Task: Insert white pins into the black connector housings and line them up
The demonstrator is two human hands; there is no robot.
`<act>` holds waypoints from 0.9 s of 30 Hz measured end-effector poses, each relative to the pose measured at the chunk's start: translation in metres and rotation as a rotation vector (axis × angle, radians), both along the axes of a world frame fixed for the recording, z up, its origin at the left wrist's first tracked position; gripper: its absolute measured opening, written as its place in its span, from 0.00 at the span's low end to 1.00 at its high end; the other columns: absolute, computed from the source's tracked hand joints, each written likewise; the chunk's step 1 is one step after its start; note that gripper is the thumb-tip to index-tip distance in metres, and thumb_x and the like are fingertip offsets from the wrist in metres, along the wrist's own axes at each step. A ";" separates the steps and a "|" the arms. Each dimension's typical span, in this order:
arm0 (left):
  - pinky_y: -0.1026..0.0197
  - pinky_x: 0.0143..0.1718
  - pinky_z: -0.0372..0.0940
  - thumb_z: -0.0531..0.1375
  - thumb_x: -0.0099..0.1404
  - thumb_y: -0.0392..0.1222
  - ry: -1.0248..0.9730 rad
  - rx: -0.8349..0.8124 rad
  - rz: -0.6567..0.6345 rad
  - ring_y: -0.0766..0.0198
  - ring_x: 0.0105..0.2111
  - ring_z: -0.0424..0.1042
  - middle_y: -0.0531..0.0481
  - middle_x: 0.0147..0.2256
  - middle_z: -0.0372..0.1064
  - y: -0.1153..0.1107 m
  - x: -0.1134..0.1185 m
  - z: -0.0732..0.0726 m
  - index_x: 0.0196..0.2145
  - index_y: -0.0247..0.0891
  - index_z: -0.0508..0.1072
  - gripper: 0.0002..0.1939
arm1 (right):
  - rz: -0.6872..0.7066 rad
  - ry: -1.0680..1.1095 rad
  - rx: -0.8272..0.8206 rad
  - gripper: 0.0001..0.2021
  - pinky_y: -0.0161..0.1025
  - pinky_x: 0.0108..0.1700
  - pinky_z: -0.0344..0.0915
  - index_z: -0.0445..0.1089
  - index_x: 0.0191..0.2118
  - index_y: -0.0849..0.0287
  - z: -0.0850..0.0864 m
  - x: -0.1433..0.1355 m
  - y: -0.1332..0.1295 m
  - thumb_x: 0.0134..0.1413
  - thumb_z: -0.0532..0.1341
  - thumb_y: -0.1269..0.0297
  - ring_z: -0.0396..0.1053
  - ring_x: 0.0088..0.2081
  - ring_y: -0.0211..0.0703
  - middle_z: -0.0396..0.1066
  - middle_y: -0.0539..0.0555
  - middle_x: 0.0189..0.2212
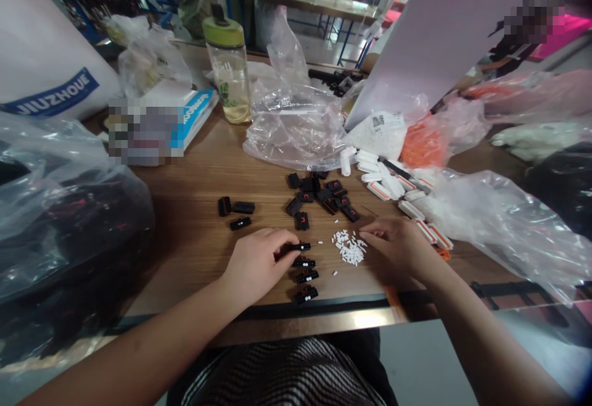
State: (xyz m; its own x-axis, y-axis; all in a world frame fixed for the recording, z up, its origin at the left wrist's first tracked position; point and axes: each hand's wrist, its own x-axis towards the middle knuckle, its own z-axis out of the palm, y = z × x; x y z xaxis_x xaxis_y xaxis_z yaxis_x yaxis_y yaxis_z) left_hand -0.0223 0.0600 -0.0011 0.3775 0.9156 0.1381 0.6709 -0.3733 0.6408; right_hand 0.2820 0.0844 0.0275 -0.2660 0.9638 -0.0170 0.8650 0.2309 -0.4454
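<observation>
Left of the small white pins (349,249), the left hand (256,265) pinches a black plastic connector (300,247) between narrow fingertips, its long axis lying left to right. 3 similar connectors (305,277) sit stacked just below it, details blurred. The right hand (398,242) rests just right of the pins, fingers loosely curled, touching their edge on the woodgrain table (194,239).

- Worktop (194,208): brown wood-grain, smooth, faint sheen.
- Black connectors (319,195): matt plastic with red marks.
- White pins (349,249): small, pale plastic pieces.
- Clear bags (296,125): thin, crinkled, glossy film.
- Bottle (230,70): transparent plastic, matt green lid.
</observation>
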 end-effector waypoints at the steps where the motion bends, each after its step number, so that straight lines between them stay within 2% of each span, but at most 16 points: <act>1: 0.59 0.35 0.66 0.64 0.64 0.38 0.001 -0.001 0.000 0.63 0.30 0.71 0.55 0.30 0.73 0.000 0.000 0.000 0.37 0.42 0.75 0.03 | 0.009 -0.040 0.020 0.11 0.38 0.33 0.64 0.78 0.30 0.57 0.000 -0.002 -0.001 0.57 0.60 0.60 0.73 0.29 0.44 0.78 0.51 0.28; 6: 0.59 0.35 0.66 0.64 0.64 0.38 0.013 -0.002 0.002 0.63 0.30 0.71 0.54 0.30 0.72 0.000 0.001 0.001 0.37 0.42 0.75 0.03 | -0.005 -0.140 0.072 0.11 0.38 0.34 0.62 0.77 0.28 0.57 -0.002 -0.005 -0.004 0.57 0.60 0.62 0.72 0.30 0.44 0.76 0.52 0.26; 10: 0.59 0.36 0.67 0.64 0.64 0.39 -0.004 0.027 -0.002 0.63 0.30 0.71 0.54 0.31 0.73 -0.001 0.001 -0.002 0.38 0.42 0.75 0.04 | -0.021 0.103 0.005 0.10 0.38 0.33 0.64 0.75 0.31 0.56 0.003 -0.023 -0.005 0.58 0.61 0.59 0.71 0.30 0.42 0.76 0.51 0.28; 14: 0.59 0.35 0.65 0.65 0.64 0.39 0.002 0.018 0.011 0.63 0.30 0.71 0.54 0.30 0.72 -0.001 0.001 -0.003 0.38 0.43 0.75 0.04 | 0.206 0.290 0.029 0.08 0.40 0.43 0.64 0.73 0.33 0.55 0.015 -0.069 -0.009 0.62 0.60 0.62 0.71 0.36 0.42 0.74 0.52 0.31; 18: 0.60 0.34 0.64 0.65 0.63 0.38 0.006 -0.014 0.020 0.62 0.30 0.70 0.54 0.30 0.73 -0.001 0.002 0.003 0.37 0.41 0.76 0.03 | 0.358 0.165 0.084 0.04 0.45 0.48 0.60 0.72 0.35 0.57 0.014 -0.102 -0.008 0.62 0.61 0.67 0.68 0.40 0.44 0.72 0.53 0.35; 22: 0.60 0.35 0.65 0.65 0.63 0.37 -0.009 -0.034 0.012 0.62 0.30 0.70 0.54 0.30 0.73 -0.001 0.002 0.006 0.36 0.42 0.76 0.03 | 0.396 0.007 0.111 0.05 0.45 0.46 0.58 0.70 0.34 0.58 0.012 -0.108 -0.005 0.62 0.59 0.69 0.66 0.40 0.45 0.70 0.54 0.34; 27: 0.60 0.35 0.64 0.64 0.63 0.35 -0.015 -0.030 0.016 0.62 0.32 0.71 0.54 0.31 0.73 -0.002 0.002 0.004 0.36 0.42 0.75 0.03 | 0.449 -0.104 0.095 0.05 0.44 0.44 0.57 0.70 0.34 0.60 0.017 -0.112 -0.005 0.62 0.59 0.69 0.65 0.40 0.46 0.70 0.55 0.34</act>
